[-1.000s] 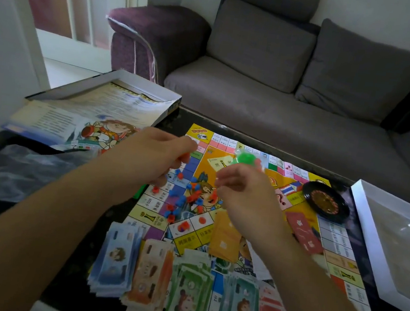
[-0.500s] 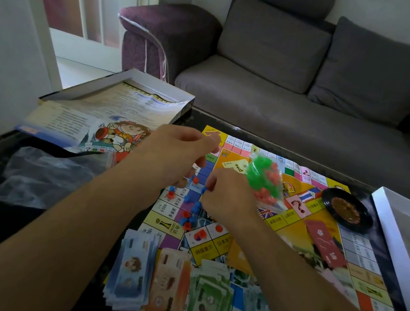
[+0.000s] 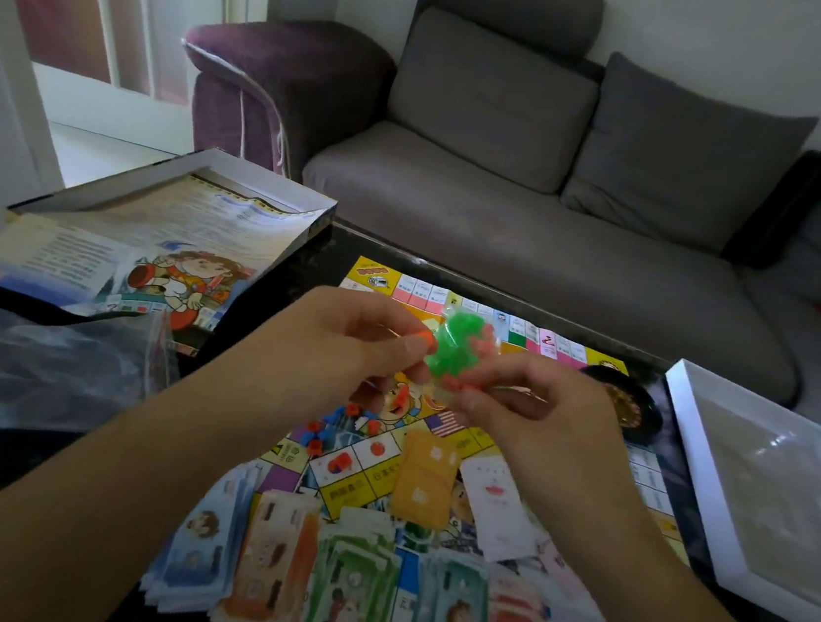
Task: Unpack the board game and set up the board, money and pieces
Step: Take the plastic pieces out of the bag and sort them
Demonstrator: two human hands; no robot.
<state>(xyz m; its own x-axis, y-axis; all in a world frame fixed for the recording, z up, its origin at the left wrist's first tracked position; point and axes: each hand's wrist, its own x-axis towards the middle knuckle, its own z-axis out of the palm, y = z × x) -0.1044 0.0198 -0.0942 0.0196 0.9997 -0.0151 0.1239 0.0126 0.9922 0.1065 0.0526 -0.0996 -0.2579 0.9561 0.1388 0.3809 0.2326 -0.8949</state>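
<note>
Two hands hold one small clear bag of green and orange pieces above the board: your left hand pinches its left edge, your right hand pinches its lower right. Below your fingers lie loose pieces; nearer you, stacks of money.
</note>
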